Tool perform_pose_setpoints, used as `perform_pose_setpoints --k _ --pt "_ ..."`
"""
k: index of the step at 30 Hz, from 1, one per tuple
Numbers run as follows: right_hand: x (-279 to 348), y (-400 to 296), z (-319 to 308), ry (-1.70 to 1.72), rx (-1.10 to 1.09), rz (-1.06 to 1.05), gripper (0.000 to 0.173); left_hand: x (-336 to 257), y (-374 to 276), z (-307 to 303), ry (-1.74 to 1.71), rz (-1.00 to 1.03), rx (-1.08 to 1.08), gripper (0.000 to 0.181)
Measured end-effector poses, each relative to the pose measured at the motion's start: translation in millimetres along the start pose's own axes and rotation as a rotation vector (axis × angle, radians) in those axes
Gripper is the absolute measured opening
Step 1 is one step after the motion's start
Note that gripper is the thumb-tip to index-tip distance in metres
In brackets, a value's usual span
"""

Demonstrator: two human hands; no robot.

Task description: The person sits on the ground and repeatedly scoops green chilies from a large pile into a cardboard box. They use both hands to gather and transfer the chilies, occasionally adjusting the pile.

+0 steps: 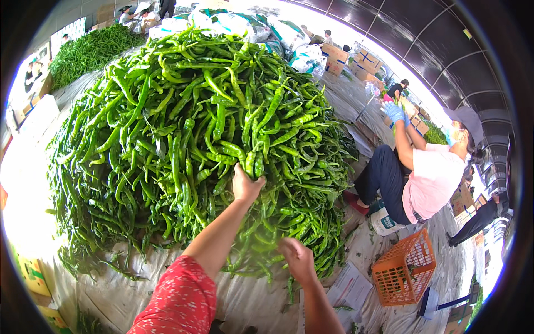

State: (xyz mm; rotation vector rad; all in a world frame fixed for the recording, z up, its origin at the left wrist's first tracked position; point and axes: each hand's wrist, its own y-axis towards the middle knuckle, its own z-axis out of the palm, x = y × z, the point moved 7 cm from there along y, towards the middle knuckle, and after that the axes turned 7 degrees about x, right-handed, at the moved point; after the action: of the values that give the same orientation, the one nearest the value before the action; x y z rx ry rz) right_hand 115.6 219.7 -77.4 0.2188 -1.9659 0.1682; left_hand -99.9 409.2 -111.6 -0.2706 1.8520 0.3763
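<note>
A large heap of long green chili peppers (167, 125) rises in front of me. My left hand (247, 184) reaches into its front face, fingers closed around a small bunch of peppers (253, 163) whose stem ends point up and away. Lower down and to the right, my right hand (298, 261) hovers by the heap's front foot with its fingers curled. Its palm side is turned away and slightly blurred, so I cannot tell whether anything is in it. Loose peppers (258, 240) lie just beyond that hand.
A person in a pink shirt (436, 175) and blue gloves sits on a white bucket (381, 221) at right. An orange plastic crate (402, 269) stands on the sheeted floor near printed paper (348, 288). Filled plastic bags (233, 25) and cardboard boxes (333, 58) sit behind the heap.
</note>
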Motion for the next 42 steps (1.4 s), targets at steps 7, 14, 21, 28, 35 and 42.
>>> perform_pose_setpoints --k 7,14,21,28,35,42 --pt "-1 20 0 0.210 -0.276 0.000 0.042 -21 -108 -36 -0.958 -0.403 0.758 0.046" --pt "37 24 61 0.154 -0.109 -0.006 0.044 -34 -162 -56 -0.995 -0.364 0.932 0.054" --pt "-12 -7 70 0.483 -0.298 0.120 0.049 -14 -192 -56 -1.082 -0.552 0.823 0.050" --pt "8 -32 74 0.682 -0.145 0.322 0.070 -21 -234 -33 -0.138 0.112 1.064 0.088" --pt "63 -79 -35 0.584 -0.078 0.166 0.070 -145 -276 -19 -0.023 0.329 1.294 0.089" --pt "162 -258 -191 0.097 -0.135 0.040 0.085 -320 -413 5 0.044 0.705 1.539 0.082"
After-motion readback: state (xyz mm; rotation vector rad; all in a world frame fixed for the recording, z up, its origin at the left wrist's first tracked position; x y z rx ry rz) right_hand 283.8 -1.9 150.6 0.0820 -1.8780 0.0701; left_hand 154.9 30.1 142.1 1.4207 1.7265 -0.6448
